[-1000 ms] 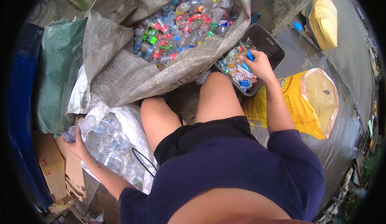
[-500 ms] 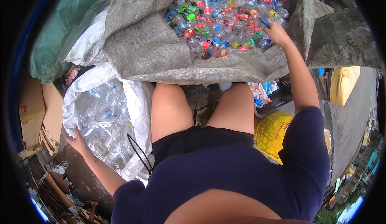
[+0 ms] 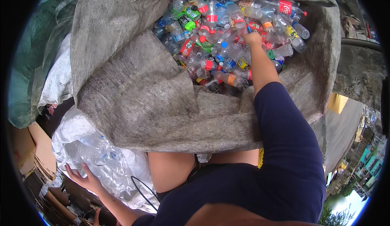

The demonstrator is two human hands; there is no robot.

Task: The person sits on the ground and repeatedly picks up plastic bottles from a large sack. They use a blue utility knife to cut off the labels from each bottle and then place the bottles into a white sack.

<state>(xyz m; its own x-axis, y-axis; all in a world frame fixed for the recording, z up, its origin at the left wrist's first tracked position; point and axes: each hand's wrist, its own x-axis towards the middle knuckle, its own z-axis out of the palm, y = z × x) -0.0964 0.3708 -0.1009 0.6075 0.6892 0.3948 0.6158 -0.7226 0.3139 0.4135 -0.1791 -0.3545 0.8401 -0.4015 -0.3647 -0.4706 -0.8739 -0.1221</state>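
Note:
A large grey woven sack (image 3: 134,112) lies open in front of me, its edge folded down. Empty plastic bottles fill it, among them a green-labelled bottle (image 3: 186,21) and a big bottle with a red label (image 3: 285,7). My right hand (image 3: 253,40) reaches down among the bottles right of the middle. Its fingers are curled, and what they grip, if anything, is hidden. To my left, a white sack (image 3: 140,167) holds clear plastic bottles (image 3: 99,149). My left hand (image 3: 86,180) is held over its near left side, fingers spread and holding nothing.
A green mesh sack (image 3: 32,71) bulges at the far left, with flattened cardboard (image 3: 42,151) below it. A black cord loop (image 3: 140,189) sticks up beside my left thigh. At right stand a grey concrete surface (image 3: 341,122) and a yellowish package (image 3: 337,103).
My view has moved closer over the grey sack. My right hand has gone left and deeper among the bottles; the blue object seen in it before no longer shows. My left hand stays open.

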